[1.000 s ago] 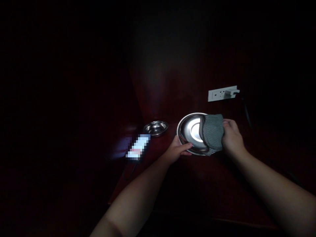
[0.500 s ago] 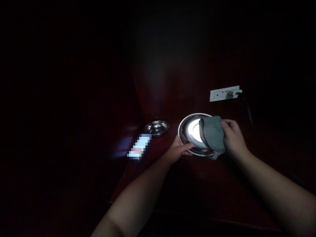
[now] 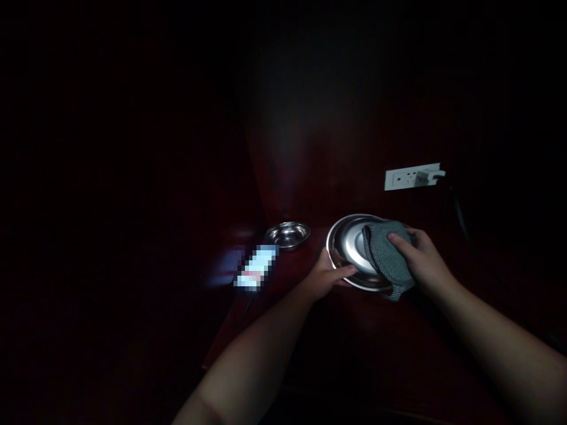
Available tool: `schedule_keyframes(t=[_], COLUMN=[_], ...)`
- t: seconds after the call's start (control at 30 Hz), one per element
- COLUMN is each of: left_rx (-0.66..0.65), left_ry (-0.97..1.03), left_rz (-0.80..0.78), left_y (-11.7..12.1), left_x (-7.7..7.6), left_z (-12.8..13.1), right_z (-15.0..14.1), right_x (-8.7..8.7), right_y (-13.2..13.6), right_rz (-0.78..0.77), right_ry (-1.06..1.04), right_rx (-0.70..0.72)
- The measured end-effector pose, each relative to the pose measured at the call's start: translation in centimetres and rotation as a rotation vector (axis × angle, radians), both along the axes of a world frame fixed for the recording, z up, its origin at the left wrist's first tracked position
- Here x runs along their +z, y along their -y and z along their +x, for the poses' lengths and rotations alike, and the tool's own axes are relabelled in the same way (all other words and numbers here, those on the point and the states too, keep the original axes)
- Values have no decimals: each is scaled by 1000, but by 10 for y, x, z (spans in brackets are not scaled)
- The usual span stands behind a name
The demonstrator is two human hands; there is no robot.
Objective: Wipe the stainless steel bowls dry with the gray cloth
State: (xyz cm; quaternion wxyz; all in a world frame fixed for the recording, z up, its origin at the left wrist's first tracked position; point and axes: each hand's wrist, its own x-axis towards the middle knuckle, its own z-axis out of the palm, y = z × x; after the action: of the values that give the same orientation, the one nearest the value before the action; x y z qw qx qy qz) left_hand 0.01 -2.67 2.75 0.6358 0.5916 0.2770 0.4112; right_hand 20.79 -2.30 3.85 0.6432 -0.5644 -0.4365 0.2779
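Observation:
A shiny steel bowl [image 3: 349,243] is tilted toward me above the dark red surface. My left hand [image 3: 328,274] grips its lower left rim, thumb on the inside and fingers underneath. Over the bowl's right side lies a grey-green cloth [image 3: 387,251] with a checked edge. My right hand [image 3: 423,257] is closed on this cloth, thumb on top, pressing it against the bowl; its other fingers are mostly hidden behind cloth and rim.
A second, smaller steel bowl [image 3: 289,235] stands to the left. Before it sits a lit phone [image 3: 257,268], its screen pixelated, with a cable [image 3: 248,307]. On the back wall is a white socket panel [image 3: 405,178] with a charger [image 3: 432,175] plugged in. Surroundings are very dark.
My right thumb has moved onto the top of the cloth, and the bright reflection in the bowl has dimmed. The whole view has shifted slightly, with everything lower and further right.

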Motion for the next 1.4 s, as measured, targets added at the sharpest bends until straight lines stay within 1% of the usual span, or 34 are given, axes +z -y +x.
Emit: schedule_keyframes(t=[0.13,0.23,0.43,0.6,0.73,0.87,1.1,1.3,1.4], left_rx=[4,15,14,18,41,36,30,-1,-24], left_ry=[4,-5,5,6,-32,-45,17,127,191], left_rz=[1,15,28,30,14,-30,-78,-141,-193], left_y=[2,2,1,0,0,2,0,-3,-4], left_x=[2,2,1,0,0,1,0,-3,-2], left_z=[1,1,2,3,2,1,1,2,3], right_z=[4,4,0,-1,0,2,6,5,5], right_x=[-6,-5,-2,-4,-4,-5,-10,-10,-10], right_y=[-3,-2,-1,-2,-2,-3,-6,-7,-7], right_rz=[-19,-30,-98,-93,-114,-110,-30,-32,-21], right_ry=[61,85,45,28,39,71,59,43,32], right_rx=[4,21,45,74,67,46,65,17,20])
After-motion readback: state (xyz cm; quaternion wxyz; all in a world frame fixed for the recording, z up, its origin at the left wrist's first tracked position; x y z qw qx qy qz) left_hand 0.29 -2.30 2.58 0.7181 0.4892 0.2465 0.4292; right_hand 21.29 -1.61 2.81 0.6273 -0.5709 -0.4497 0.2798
